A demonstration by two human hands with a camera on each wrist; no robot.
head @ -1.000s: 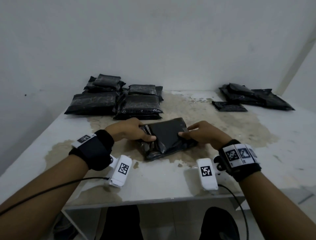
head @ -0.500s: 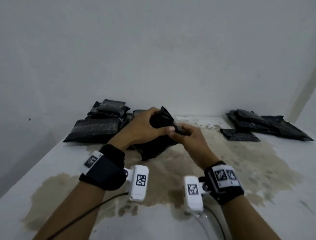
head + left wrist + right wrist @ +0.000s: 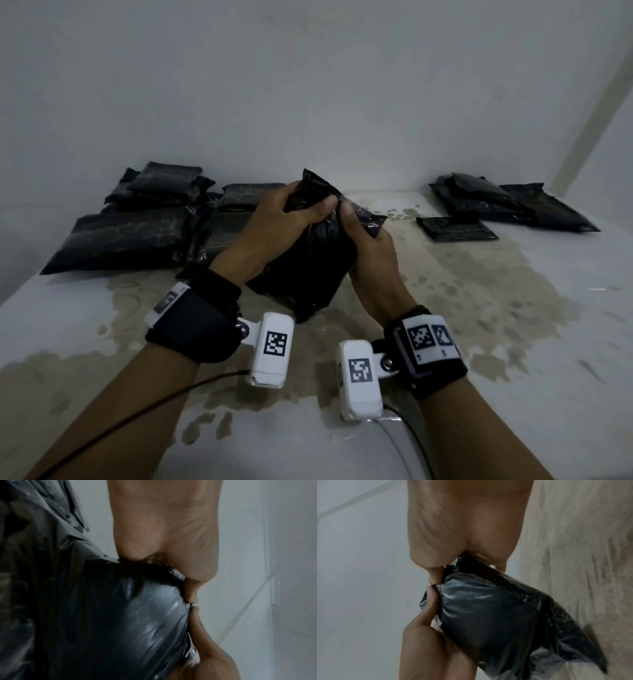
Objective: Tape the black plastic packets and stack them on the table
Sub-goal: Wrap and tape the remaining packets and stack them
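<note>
A plain white wall (image 3: pixel 308 85) rises behind, brown-stained surface below.

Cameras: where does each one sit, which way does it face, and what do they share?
Head: worn on the head, looks forward and down at the table; both forearms, left hand and right hand gripping the packet.
Left wrist: on the left wrist, looks along the palm to the packet; right fingers enter below.
Right wrist: on the right wrist, looks along the palm to the packet; left fingers enter below.
Shared: all three show the packet and both hands.
</note>
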